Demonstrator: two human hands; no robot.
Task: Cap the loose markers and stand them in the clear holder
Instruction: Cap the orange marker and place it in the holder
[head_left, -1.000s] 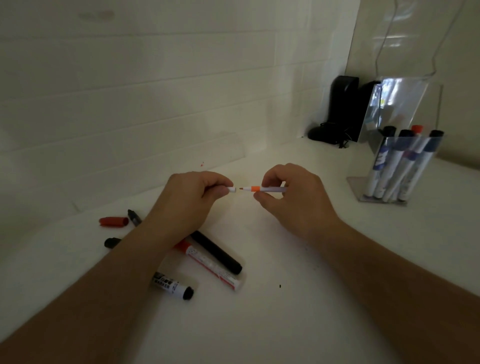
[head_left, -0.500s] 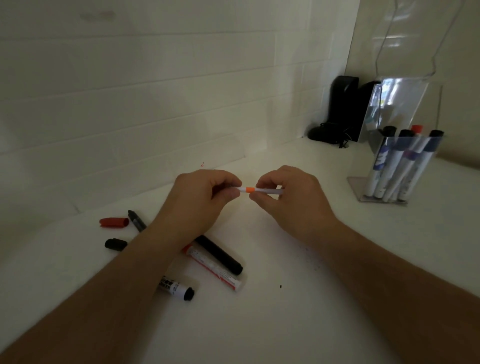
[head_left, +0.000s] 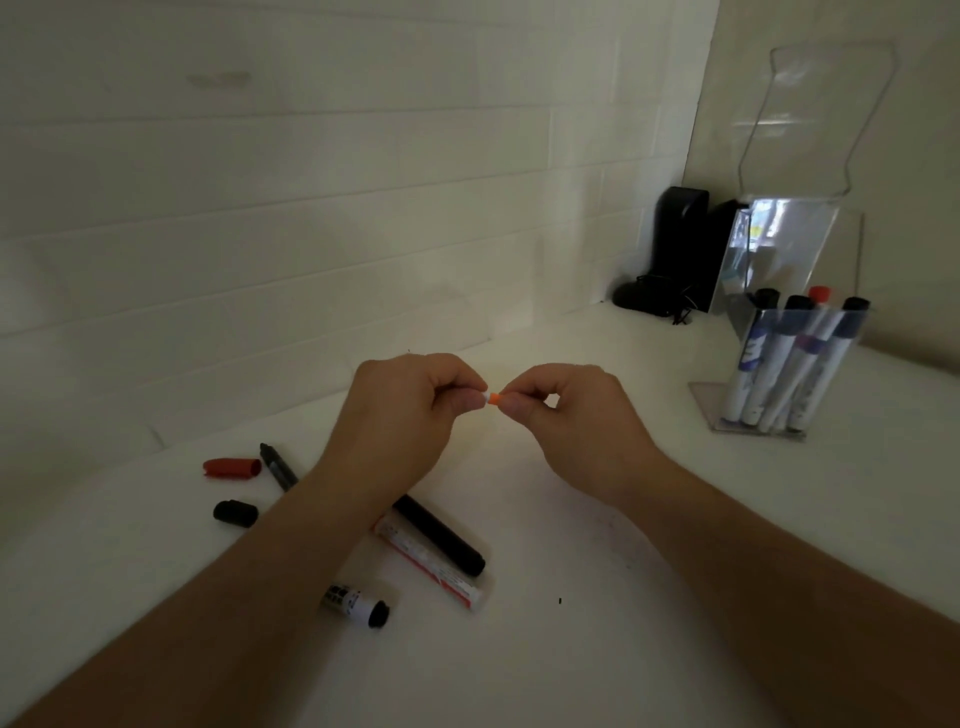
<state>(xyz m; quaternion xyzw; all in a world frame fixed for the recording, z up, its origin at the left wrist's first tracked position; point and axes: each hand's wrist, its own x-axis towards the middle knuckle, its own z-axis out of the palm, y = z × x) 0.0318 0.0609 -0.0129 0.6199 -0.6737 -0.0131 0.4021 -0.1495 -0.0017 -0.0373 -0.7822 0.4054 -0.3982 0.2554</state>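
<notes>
Head view: left hand (head_left: 410, 415) & right hand (head_left: 566, 415) both pinch slim orange-banded marker (head_left: 493, 399) w/ white cap.

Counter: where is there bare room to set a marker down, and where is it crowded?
Free: the counter between the forearms, and the stretch between the right hand and the holder. Crowded: under the left hand, where the red cap, black cap and loose markers lie.

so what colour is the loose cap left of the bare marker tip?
Red cap, clearest in the head view.
</notes>
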